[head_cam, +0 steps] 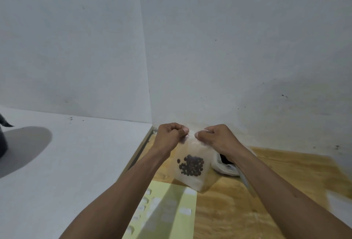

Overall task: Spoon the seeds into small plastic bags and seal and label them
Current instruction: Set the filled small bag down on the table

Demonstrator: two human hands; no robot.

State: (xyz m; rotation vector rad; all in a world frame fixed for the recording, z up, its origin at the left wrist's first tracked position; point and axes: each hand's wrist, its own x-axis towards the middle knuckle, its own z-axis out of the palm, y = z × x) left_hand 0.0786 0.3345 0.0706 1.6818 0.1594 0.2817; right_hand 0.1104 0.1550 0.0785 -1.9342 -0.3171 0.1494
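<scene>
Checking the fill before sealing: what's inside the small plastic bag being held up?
Dark seeds sit clustered in the lower part of the small plastic bag. The left hand and right hand pinch its top edge, hiding the seal.

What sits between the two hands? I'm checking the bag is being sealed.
In the head view, the top edge of the small plastic bag spans between left hand and right hand, both pinching it.
</scene>
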